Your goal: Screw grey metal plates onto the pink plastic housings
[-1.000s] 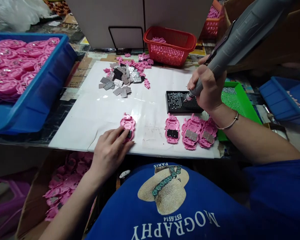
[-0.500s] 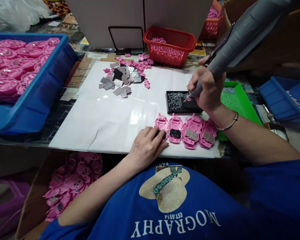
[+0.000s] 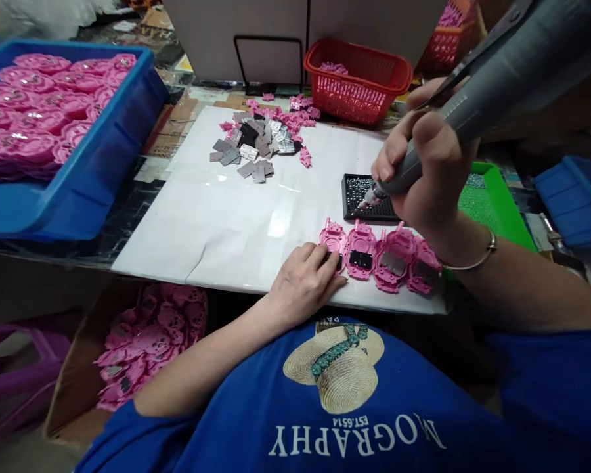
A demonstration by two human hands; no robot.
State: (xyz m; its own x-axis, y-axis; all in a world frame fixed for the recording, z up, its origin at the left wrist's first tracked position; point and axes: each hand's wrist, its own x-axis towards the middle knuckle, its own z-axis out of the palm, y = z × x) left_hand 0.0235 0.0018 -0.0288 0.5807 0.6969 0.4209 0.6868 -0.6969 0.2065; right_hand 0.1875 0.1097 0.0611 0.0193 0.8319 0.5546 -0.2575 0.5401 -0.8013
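Note:
A grey electric screwdriver (image 3: 465,108) is gripped in my right hand (image 3: 433,154), fingers wrapped round its lower body. Its tip points down at the near left part of a black screw tray (image 3: 350,197) holding many small screws. My left hand (image 3: 305,279) holds the leftmost pink plastic shell (image 3: 333,236) against the white board, fingers over its black plate and thumb at its lower edge. Several such shells stand in a row; the second shell (image 3: 358,235) also has a black plate, and those to its right have grey plates.
Loose metal plates (image 3: 259,141) and small pink parts (image 3: 300,118) lie piled on the white board (image 3: 217,217). A red basket (image 3: 357,85) stands behind. At left is a blue bin (image 3: 123,141) of pink pieces; at right, a green tray (image 3: 515,203). Below sits a carton (image 3: 73,387) of pink shells.
The screwdriver tip has moved toward the near left side of the black tray, and my right hand has come closer. My left hand stays on the leftmost shell. The whole view has shifted slightly.

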